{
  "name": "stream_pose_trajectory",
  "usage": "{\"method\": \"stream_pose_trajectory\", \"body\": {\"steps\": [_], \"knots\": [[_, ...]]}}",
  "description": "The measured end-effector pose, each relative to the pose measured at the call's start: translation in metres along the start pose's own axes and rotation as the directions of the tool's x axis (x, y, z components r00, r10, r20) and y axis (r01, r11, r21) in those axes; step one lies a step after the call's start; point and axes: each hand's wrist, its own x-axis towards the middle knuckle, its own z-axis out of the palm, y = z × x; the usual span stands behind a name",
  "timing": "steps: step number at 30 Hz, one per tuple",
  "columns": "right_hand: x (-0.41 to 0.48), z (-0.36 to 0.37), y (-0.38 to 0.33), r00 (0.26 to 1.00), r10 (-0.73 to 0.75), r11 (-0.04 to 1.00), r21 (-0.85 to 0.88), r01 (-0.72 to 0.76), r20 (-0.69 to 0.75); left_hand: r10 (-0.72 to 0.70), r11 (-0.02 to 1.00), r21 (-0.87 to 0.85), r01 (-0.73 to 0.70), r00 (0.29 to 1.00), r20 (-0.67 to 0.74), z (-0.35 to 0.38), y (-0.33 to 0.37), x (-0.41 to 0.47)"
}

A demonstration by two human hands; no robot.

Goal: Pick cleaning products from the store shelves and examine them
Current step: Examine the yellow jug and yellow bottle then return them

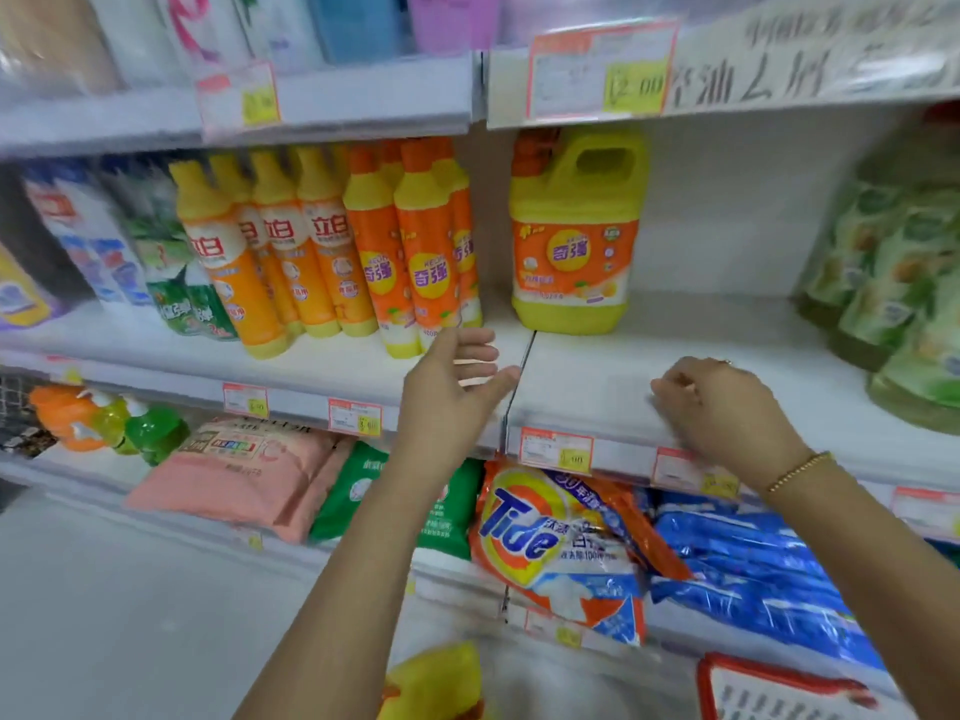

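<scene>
While the left hand [457, 379] spreads wide and empty just in front of the orange dish-soap bottles [415, 252], the right hand [722, 407] curls on the shelf [587, 376] front, blurred; whether it pinches anything I cannot tell. 1 yellow jug [574, 236] stands behind on that shelf.

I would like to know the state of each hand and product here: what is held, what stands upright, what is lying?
left hand: open, holds nothing, just below the orange bottles.
right hand: fingers curled on the middle shelf; grip unclear.
yellow jug: upright, capped, untouched.
orange bottles: upright, capped, in a row.
Tide bag: lying tilted, untouched.
</scene>
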Motion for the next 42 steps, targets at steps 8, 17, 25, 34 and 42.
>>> {"method": "stream_pose_trajectory", "body": {"steps": [8,17,25,34,42], "knots": [[0.028,0.007,0.021,0.995,-0.003,0.997,-0.079,0.011,0.098,-0.071,0.997,-0.041,0.071,0.998,-0.001,0.056,-0.001,0.139],[0.025,0.013,0.026,0.995,-0.059,0.984,-0.174,0.044,-0.084,-0.095,0.975,-0.191,0.113,0.990,0.101,0.080,-0.012,0.185],[0.020,0.010,0.026,0.969,-0.011,0.978,0.199,0.062,-0.249,0.062,0.998,-0.035,-0.060,0.997,0.043,0.071,-0.023,0.141],[-0.009,-0.028,0.010,1.000,0.018,0.573,0.819,-0.018,0.009,0.210,0.973,-0.098,-0.207,0.977,0.024,0.067,0.017,0.010],[-0.097,-0.077,0.005,0.989,0.004,0.522,0.844,0.121,-0.144,0.402,0.915,-0.018,-0.403,0.915,-0.016,0.043,0.075,-0.083]]}}
